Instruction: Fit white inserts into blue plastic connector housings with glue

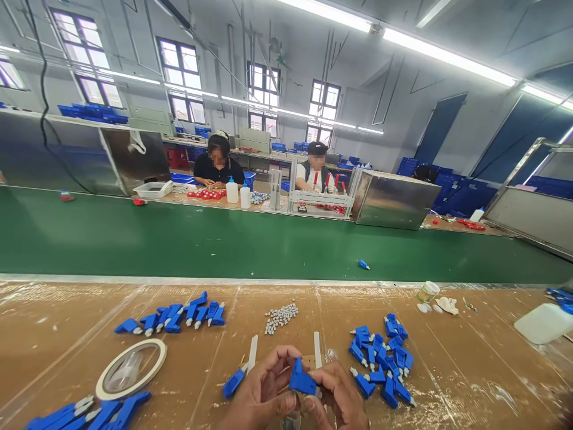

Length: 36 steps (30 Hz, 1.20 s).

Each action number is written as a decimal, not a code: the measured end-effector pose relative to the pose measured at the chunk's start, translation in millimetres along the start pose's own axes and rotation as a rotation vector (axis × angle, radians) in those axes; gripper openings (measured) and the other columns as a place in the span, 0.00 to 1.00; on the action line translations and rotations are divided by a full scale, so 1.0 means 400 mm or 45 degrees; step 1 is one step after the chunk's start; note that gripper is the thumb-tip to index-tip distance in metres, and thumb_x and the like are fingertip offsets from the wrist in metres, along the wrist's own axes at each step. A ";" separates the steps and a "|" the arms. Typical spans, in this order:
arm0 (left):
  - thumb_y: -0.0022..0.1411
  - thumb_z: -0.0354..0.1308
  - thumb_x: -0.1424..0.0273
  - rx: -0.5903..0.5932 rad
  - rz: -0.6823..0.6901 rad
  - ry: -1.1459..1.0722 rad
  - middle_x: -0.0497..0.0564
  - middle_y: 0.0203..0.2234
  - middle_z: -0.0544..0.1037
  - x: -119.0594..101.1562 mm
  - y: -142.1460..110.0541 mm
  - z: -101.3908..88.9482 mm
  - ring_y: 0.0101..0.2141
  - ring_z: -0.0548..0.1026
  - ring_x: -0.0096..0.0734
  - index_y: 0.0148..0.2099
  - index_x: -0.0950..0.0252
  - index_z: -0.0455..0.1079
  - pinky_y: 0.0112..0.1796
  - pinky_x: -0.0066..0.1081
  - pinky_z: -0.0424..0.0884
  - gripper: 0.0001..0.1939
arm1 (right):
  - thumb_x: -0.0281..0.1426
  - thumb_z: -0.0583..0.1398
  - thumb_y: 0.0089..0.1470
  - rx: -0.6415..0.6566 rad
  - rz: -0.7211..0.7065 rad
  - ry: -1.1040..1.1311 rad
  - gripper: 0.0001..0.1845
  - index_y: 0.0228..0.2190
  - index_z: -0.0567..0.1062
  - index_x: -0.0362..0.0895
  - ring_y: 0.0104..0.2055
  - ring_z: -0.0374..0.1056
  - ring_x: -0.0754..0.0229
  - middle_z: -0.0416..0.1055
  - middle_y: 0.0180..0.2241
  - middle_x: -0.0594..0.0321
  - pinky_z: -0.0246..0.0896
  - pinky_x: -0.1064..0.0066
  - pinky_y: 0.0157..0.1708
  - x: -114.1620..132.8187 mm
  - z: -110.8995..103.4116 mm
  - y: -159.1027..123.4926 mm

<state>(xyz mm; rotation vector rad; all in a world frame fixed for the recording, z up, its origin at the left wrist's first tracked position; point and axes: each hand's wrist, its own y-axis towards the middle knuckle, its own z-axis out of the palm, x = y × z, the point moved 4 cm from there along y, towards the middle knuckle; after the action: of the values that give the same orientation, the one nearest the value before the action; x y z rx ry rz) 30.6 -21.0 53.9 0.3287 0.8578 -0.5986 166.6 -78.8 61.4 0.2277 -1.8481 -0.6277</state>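
Between my two hands is a blue plastic part (pixel 302 382) with an upright tab, at the front middle of the bench. My left hand (pixel 267 391) is closed on its left side, fingers curled round it. From the right, my right hand (pixel 339 394) grips the same part between thumb and fingers. Another blue part (pixel 233 382) with a pale tip lies just left of my left hand. Two pale strips, a left one (pixel 253 352) and a right one (pixel 317 349), stick up beyond my hands. Small grey pieces (pixel 281 316) lie in a pile farther back.
Blue parts lie in a row (pixel 172 316) at left, a heap (pixel 385 358) at right and a cluster (pixel 89 415) at front left. A tape roll (pixel 102 391) lies left; a plastic bottle (pixel 544 323) lies right. Beyond a green belt (pixel 179 239), people work at another bench.
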 end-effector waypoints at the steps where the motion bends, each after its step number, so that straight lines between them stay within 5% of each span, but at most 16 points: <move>1: 0.44 0.74 0.57 0.042 -0.051 0.024 0.52 0.35 0.77 -0.003 -0.005 -0.001 0.35 0.76 0.33 0.41 0.61 0.75 0.34 0.28 0.70 0.24 | 0.45 0.56 0.64 0.095 -0.091 -0.095 0.16 0.44 0.77 0.50 0.30 0.68 0.58 0.71 0.31 0.60 0.64 0.71 0.28 0.012 -0.008 0.007; 4: 0.53 0.64 0.48 0.165 -0.366 0.060 0.53 0.27 0.78 0.007 -0.016 -0.003 0.23 0.75 0.29 0.37 0.64 0.70 0.22 0.24 0.66 0.23 | 0.43 0.51 0.67 0.416 -0.242 -0.237 0.18 0.46 0.76 0.49 0.32 0.68 0.56 0.70 0.32 0.59 0.65 0.68 0.31 0.046 -0.020 0.029; 7: 0.57 0.61 0.50 0.186 -0.582 0.096 0.52 0.21 0.78 0.019 -0.026 -0.007 0.12 0.66 0.21 0.35 0.64 0.67 0.12 0.20 0.51 0.21 | 0.36 0.51 0.68 0.606 -0.223 -0.277 0.15 0.46 0.75 0.48 0.36 0.69 0.55 0.70 0.34 0.58 0.67 0.67 0.37 0.063 -0.017 0.041; 10: 0.55 0.65 0.54 0.062 -0.564 0.056 0.53 0.21 0.78 0.000 -0.030 -0.013 0.13 0.64 0.17 0.35 0.68 0.73 0.11 0.17 0.47 0.20 | 0.32 0.58 0.63 0.527 -0.098 -0.227 0.12 0.48 0.73 0.49 0.35 0.69 0.57 0.69 0.36 0.60 0.68 0.68 0.35 0.044 -0.019 0.042; 13: 0.49 0.72 0.62 -0.138 -0.485 -0.097 0.55 0.25 0.80 -0.044 -0.029 -0.035 0.17 0.67 0.15 0.39 0.70 0.77 0.14 0.14 0.55 0.19 | 0.31 0.64 0.57 0.400 0.126 -0.275 0.12 0.44 0.76 0.49 0.31 0.67 0.59 0.67 0.34 0.63 0.67 0.70 0.30 -0.006 -0.020 0.032; 16: 0.42 0.76 0.72 -0.286 -0.422 -0.257 0.54 0.27 0.80 -0.079 -0.021 -0.070 0.20 0.72 0.18 0.37 0.71 0.79 0.22 0.15 0.68 0.18 | 0.26 0.67 0.51 0.605 0.210 -0.473 0.12 0.38 0.80 0.48 0.33 0.69 0.58 0.68 0.35 0.63 0.66 0.69 0.33 -0.045 0.014 0.015; 20: 0.44 0.74 0.77 -0.401 -0.379 -0.336 0.54 0.26 0.80 -0.077 -0.015 -0.114 0.22 0.75 0.21 0.35 0.72 0.80 0.24 0.16 0.71 0.13 | 0.25 0.69 0.47 0.789 0.171 -0.636 0.16 0.40 0.80 0.49 0.38 0.71 0.55 0.69 0.37 0.61 0.67 0.65 0.38 -0.062 0.071 -0.001; 26: 0.48 0.72 0.76 -0.406 -0.419 -0.386 0.53 0.26 0.79 -0.042 -0.022 -0.137 0.21 0.75 0.20 0.33 0.72 0.78 0.21 0.14 0.71 0.09 | 0.22 0.63 0.52 0.802 0.031 -0.716 0.08 0.31 0.79 0.47 0.35 0.70 0.56 0.70 0.33 0.61 0.62 0.68 0.31 -0.057 0.105 0.008; 36: 0.56 0.65 0.77 -0.408 -0.467 -0.443 0.53 0.26 0.78 -0.017 -0.009 -0.147 0.22 0.77 0.22 0.34 0.73 0.75 0.22 0.14 0.72 0.03 | 0.24 0.54 0.63 0.744 0.000 -0.572 0.11 0.36 0.76 0.47 0.33 0.70 0.58 0.71 0.31 0.61 0.62 0.68 0.33 -0.052 0.015 0.022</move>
<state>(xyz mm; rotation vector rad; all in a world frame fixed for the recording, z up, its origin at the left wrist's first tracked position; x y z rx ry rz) -10.8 7.7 22.9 -0.2267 0.6646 -0.8155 170.1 -60.3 47.5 0.4999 -2.4403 -0.1194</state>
